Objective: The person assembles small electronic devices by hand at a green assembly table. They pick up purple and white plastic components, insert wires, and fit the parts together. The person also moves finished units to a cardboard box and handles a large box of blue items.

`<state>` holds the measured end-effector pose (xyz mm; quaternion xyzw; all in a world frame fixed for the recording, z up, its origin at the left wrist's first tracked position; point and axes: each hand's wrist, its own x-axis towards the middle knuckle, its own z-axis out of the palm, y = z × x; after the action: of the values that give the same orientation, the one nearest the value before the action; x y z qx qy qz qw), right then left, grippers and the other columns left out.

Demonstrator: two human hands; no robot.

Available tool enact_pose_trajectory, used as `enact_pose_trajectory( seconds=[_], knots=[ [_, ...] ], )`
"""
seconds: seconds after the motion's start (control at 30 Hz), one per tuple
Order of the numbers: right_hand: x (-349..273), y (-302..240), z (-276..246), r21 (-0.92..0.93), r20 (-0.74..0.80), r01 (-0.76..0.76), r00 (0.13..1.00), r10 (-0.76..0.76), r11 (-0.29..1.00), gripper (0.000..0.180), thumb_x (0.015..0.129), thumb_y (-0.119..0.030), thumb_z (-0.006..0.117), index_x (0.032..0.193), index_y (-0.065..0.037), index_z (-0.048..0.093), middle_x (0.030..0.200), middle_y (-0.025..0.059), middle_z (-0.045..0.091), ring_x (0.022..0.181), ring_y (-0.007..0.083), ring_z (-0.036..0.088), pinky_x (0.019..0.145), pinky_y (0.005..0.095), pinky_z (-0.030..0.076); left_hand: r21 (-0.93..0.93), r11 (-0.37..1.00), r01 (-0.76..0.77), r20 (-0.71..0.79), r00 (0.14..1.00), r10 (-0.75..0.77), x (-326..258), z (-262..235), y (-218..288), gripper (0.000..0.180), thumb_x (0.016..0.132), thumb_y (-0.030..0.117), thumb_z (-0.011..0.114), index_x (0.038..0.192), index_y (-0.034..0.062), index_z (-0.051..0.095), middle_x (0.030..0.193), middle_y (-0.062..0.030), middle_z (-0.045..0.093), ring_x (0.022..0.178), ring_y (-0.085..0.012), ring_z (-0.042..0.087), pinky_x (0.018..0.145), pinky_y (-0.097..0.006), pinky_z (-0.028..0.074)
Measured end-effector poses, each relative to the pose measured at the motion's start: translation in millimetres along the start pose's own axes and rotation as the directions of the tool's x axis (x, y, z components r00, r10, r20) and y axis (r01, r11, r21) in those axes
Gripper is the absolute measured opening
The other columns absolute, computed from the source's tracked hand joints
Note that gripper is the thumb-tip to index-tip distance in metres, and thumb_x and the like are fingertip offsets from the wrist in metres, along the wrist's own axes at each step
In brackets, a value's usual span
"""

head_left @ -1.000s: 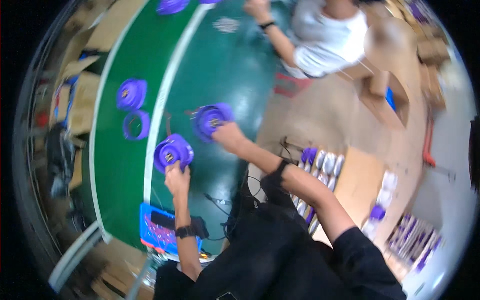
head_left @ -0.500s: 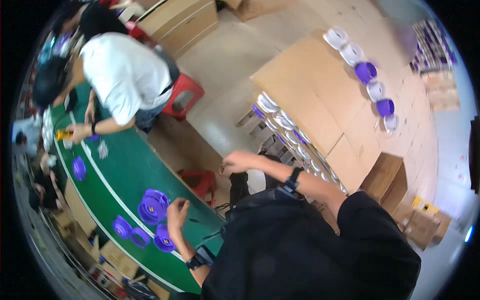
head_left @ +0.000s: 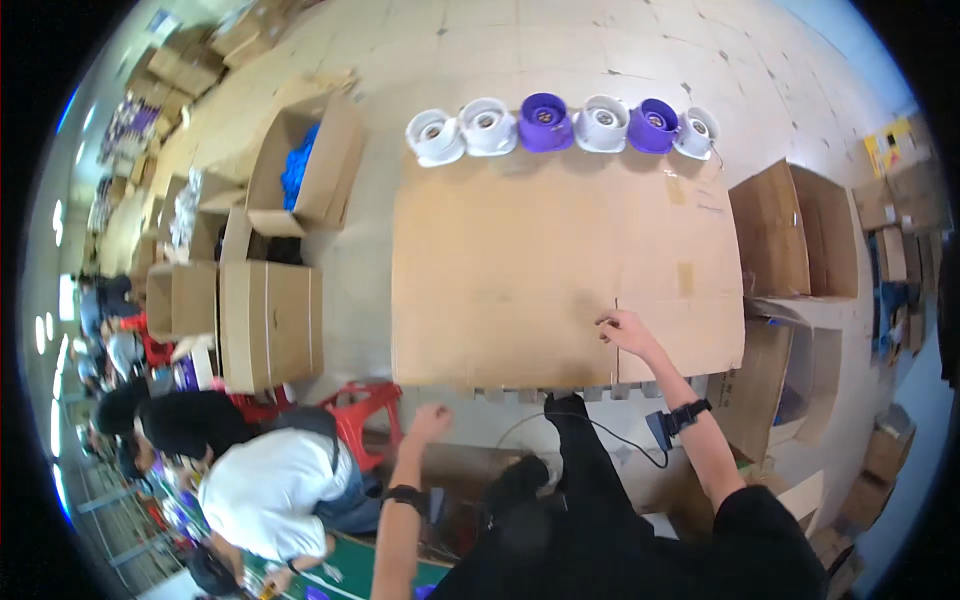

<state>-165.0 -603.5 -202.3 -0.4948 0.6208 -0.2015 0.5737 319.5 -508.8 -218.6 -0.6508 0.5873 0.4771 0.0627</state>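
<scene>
My right hand reaches out over a large flat cardboard sheet on the floor, its bent fingertips touching the sheet near a cut in its near edge. It holds nothing. A black band with a small device sits on that wrist. My left hand hangs loosely closed and empty in the air beside a red plastic stool, a dark watch on its wrist. Along the sheet's far edge stands a row of round white and purple spool-like pieces.
Open cardboard boxes and closed ones stand at the left, more open boxes at the right. A person in a white shirt bends over a green table at the lower left. Other people sit farther left.
The view has swung away from the green table with its purple discs to the floor behind. Both hands have left the discs, and my right hand now reaches onto the cardboard sheet.
</scene>
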Motion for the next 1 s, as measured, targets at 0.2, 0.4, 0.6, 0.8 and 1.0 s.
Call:
enact_pose_trajectory(
  seconds=[0.2, 0.4, 0.6, 0.8, 1.0],
  knots=[
    [69.9, -31.6, -66.3, -0.398, -0.267, 0.238, 0.894, -0.360, 0.886, 0.021, 0.084, -0.015, 0.055, 0.094, 0.001, 0.062, 0.076, 0.0168, 0.062, 0.072, 0.0315, 0.060, 0.067, 0.0398, 0.048, 0.213, 0.948, -0.235, -0.239, 0.929, 0.284, 193.1, -211.8, 195.5, 0.020, 0.083, 0.021, 0.057, 0.092, 0.0035, 0.063, 0.082, -0.0107, 0.067, 0.077, -0.0217, 0.065, 0.070, -0.033, 0.050],
    [240.8, -137.0, -87.2, -0.804, -0.184, 0.306, 0.688, -0.702, 0.510, 0.041, 0.074, -0.013, 0.061, 0.114, -0.010, 0.053, 0.104, 0.0161, 0.056, 0.097, 0.0357, 0.054, 0.080, 0.0451, 0.046, 0.586, 0.776, -0.231, -0.473, 0.681, 0.559, 375.5, -289.0, 245.6, 0.059, 0.075, 0.028, 0.065, 0.128, 0.0121, 0.043, 0.109, -0.0183, 0.062, 0.100, -0.0376, 0.058, 0.086, -0.045, 0.047],
    [353.7, -184.3, -88.0, -0.915, -0.151, 0.096, 0.821, -0.551, 0.393, 0.048, 0.076, -0.025, 0.061, 0.122, -0.015, 0.046, 0.097, 0.0187, 0.059, 0.094, 0.0372, 0.057, 0.080, 0.0456, 0.049, 0.672, 0.574, -0.468, -0.257, 0.579, 0.774, 461.5, -280.4, 279.8, 0.083, 0.070, 0.029, 0.068, 0.141, 0.0175, 0.027, 0.110, -0.0224, 0.061, 0.098, -0.0403, 0.058, 0.087, -0.044, 0.047],
    [375.0, -166.4, -97.6, -0.867, -0.266, 0.143, 0.677, -0.686, 0.477, 0.045, 0.079, -0.032, 0.060, 0.119, -0.017, 0.047, 0.098, 0.0182, 0.060, 0.095, 0.0353, 0.058, 0.080, 0.0453, 0.048, 0.466, 0.747, -0.474, -0.196, 0.768, 0.609, 435.7, -242.6, 308.1, 0.079, 0.072, 0.023, 0.065, 0.141, 0.0247, 0.027, 0.097, -0.0245, 0.063, 0.088, -0.0390, 0.062, 0.078, -0.045, 0.048],
    [328.3, -143.8, -158.7, -0.790, -0.486, 0.044, 0.562, -0.669, 0.612, 0.034, 0.084, -0.037, 0.053, 0.092, -0.007, 0.065, 0.087, 0.0147, 0.065, 0.086, 0.0320, 0.062, 0.075, 0.0417, 0.049, 0.536, 0.800, -0.268, -0.436, 0.723, 0.535, 442.0, -236.5, 295.6, 0.072, 0.074, 0.019, 0.058, 0.140, 0.0201, 0.028, 0.084, -0.0226, 0.064, 0.078, -0.0396, 0.063, 0.071, -0.047, 0.049]
  ],
)
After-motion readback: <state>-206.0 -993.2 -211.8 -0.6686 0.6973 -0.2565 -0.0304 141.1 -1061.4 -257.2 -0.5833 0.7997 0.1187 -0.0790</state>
